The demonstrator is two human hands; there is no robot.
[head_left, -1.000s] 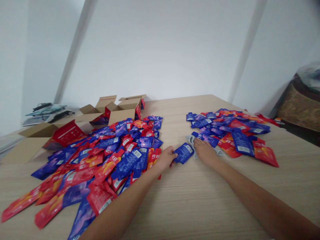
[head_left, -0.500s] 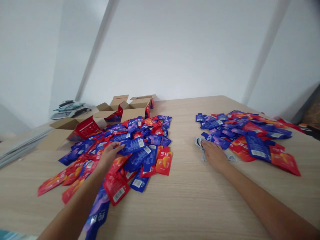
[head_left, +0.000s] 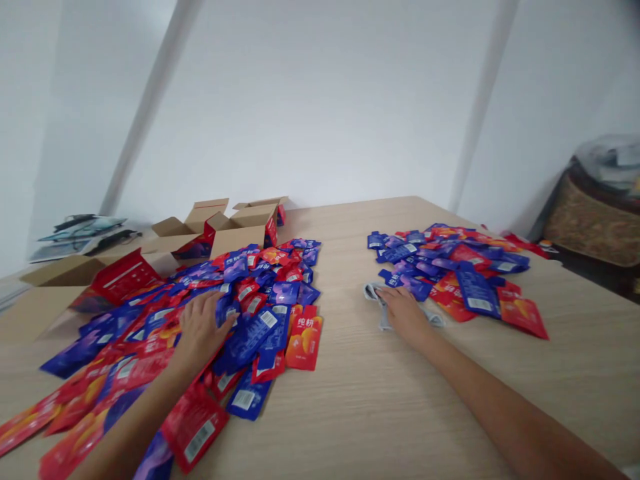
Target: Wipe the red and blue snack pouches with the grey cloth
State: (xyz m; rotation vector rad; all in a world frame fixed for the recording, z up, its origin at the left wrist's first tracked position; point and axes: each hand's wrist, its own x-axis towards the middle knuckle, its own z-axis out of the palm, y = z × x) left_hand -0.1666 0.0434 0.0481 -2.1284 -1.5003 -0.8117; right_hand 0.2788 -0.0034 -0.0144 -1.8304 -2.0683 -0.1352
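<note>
My left hand lies over the left heap of red and blue spouted pouches, its fingers stretched forward and the thumb apart. A blue pouch shows in the gap between thumb and forefinger; no firm grip on it is visible. On the right, my right hand is closed on a crumpled grey cloth, pressing it to the tabletop. Part of the cloth sticks out past the wrist. Just beyond the fingertips lies a blue pouch at the edge of the right heap.
Open cardboard boxes with red flaps stand behind the left heap. A bare strip of wooden table runs between the heaps. Farther left is a stack of flat packets. A patterned brown seat stands beyond the right edge.
The view has turned to the right. My left hand was pinching a blue pouch by its end; now its fingers are spread over the heap. My right hand stays on the cloth.
</note>
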